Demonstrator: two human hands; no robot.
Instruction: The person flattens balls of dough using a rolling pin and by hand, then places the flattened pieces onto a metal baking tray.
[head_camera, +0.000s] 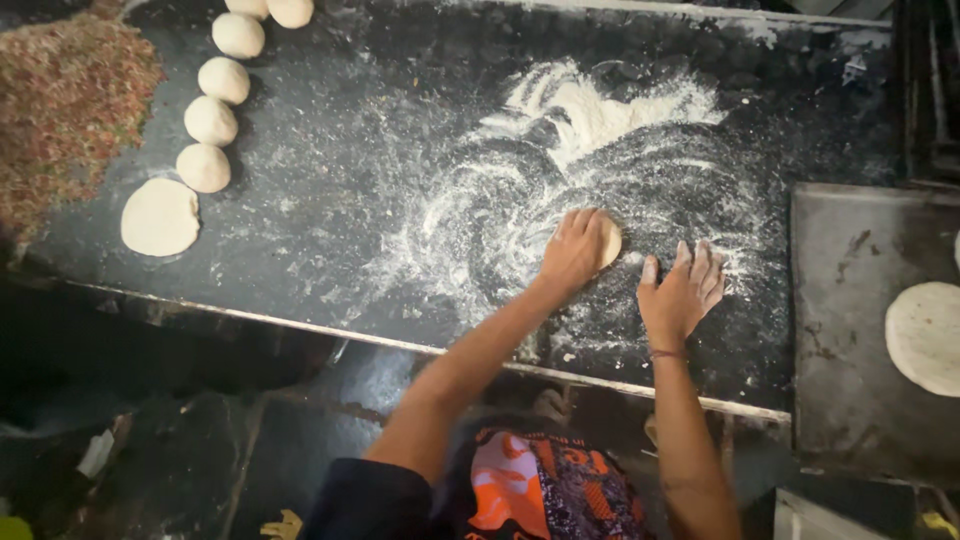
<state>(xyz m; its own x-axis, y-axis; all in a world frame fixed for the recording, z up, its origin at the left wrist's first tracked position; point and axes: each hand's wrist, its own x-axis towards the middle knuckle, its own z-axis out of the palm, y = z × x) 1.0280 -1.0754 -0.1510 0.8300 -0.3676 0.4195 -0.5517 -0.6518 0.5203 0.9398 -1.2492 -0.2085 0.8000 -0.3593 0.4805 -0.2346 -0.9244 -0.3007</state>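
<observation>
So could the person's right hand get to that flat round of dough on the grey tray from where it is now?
Probably yes. The right hand rests open on the floured black counter, and the flat dough round lies on the grey tray just to its right, with nothing between them. The left hand presses a dough piece.

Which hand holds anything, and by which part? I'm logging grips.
Neither grips anything. The left hand presses flat on top of a dough piece; the right hand rests open on the floured counter.

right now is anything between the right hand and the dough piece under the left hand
Nothing visible. The left hand presses on the dough piece; the right hand lies flat beside it on the counter, with only loose flour between.
</observation>
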